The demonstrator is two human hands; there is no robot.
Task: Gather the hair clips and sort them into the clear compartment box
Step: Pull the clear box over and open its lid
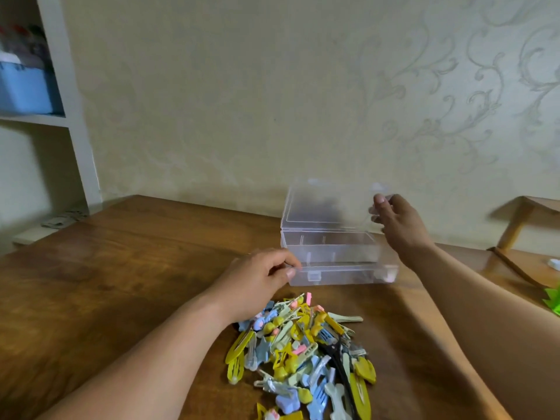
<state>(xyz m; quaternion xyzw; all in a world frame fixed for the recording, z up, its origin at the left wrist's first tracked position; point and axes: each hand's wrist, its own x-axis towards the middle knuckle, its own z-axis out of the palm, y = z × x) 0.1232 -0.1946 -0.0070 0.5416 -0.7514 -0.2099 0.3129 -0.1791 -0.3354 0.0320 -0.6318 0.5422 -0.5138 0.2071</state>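
A clear compartment box (336, 269) stands on the wooden table near the wall, its clear lid (327, 207) raised upright at the back. My right hand (397, 221) pinches the lid's upper right corner. My left hand (260, 272) grips the box's front left corner with thumb and fingers. Thin dividers show inside the box, and I see no clips in it. A pile of hair clips (303, 356) in yellow, blue, pale green and pink lies on the table in front of the box, between my forearms.
The wooden table (127, 277) runs up to a patterned wall. A white shelf unit (72, 122) with a blue bin (25, 89) stands at the left. A wooden chair (521, 219) and a green object (553, 300) sit at the right edge.
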